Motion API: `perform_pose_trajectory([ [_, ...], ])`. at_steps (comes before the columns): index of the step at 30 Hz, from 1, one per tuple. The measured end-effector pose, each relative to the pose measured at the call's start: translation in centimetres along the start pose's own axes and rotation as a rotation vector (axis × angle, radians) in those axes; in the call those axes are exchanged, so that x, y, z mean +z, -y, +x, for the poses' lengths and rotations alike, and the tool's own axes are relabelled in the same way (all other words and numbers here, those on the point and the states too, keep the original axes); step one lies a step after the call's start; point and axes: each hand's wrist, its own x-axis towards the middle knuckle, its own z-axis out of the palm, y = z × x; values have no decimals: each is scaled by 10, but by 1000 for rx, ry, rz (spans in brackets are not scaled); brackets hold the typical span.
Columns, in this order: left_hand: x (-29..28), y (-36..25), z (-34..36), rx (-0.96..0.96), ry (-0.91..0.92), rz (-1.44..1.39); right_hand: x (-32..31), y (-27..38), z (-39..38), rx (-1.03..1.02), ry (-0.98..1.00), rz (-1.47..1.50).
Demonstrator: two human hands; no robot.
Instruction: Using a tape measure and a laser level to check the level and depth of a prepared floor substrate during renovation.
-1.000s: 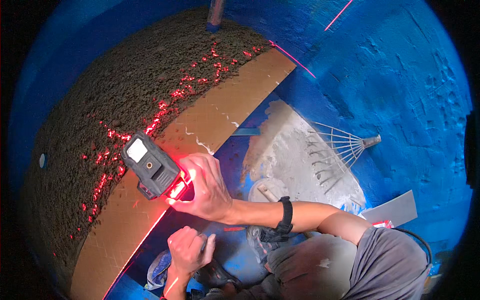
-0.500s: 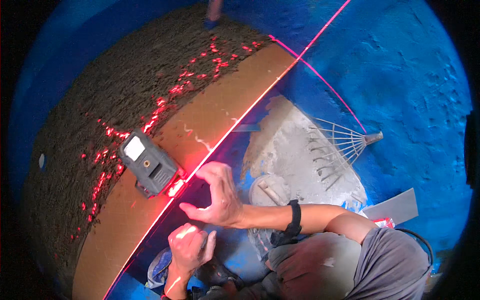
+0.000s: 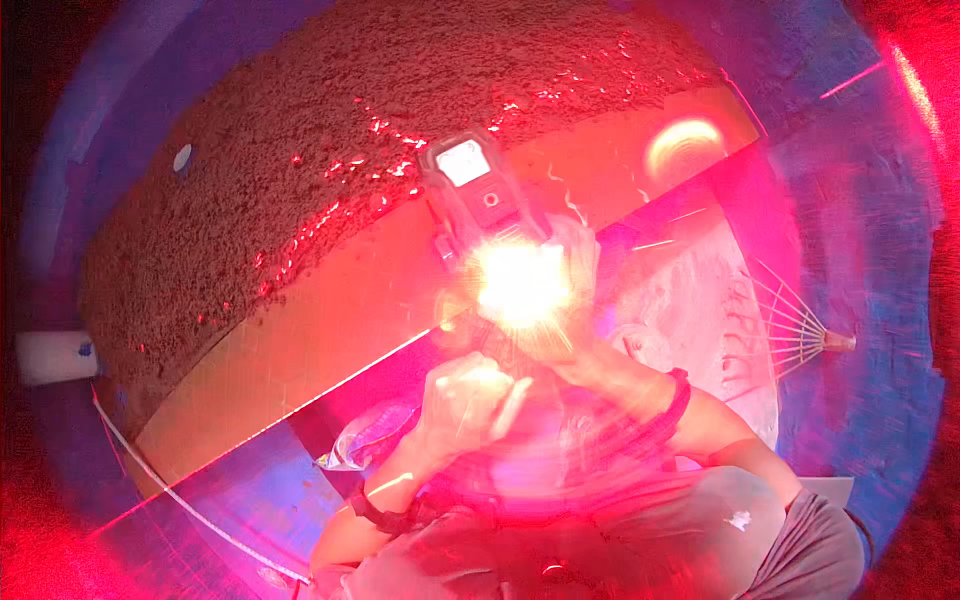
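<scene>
Glare hides whether the right hand grips the laser level at 12 o'clock; it could slip; left hand closed.

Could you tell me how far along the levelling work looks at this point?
Done: coarse fill is spread behind the board. In hand: the laser level is at the right hand, its grip lost in red glare. Left, probably: the fill looks rough and unsmoothed; the rake lies aside.
</scene>
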Motion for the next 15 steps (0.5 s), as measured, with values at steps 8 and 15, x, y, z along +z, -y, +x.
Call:
perform_pose_trajectory([
  [8, 2, 6, -4, -99, -2, 24, 6, 11, 14, -91, -130, -81],
  [15, 2, 7, -4, -74, -1, 20, 10, 6, 12, -111, -170, -38],
])
